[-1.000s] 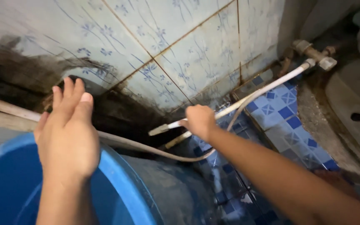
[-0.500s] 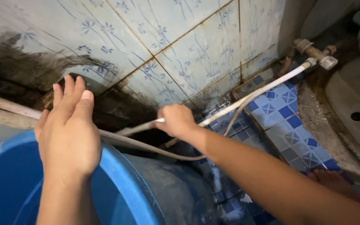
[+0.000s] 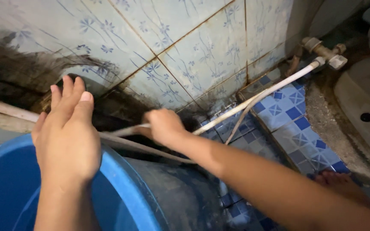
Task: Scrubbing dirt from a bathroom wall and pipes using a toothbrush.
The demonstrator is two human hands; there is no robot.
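Observation:
My right hand grips a white hose near its free end, just past the far rim of a big blue bucket. The hose runs up to the right to a metal tap on the wall. My left hand hovers over the bucket's rim with its fingers stretched out flat, holding nothing.
A stained tiled wall with a blue flower pattern stands behind. Blue and white floor tiles lie to the right, beside a grey concrete fixture. A second thin hose loops under my right hand. A bare foot shows at lower right.
My right hand has pulled the hose end leftward, toward the bucket and my left hand. The left hand has stayed almost still.

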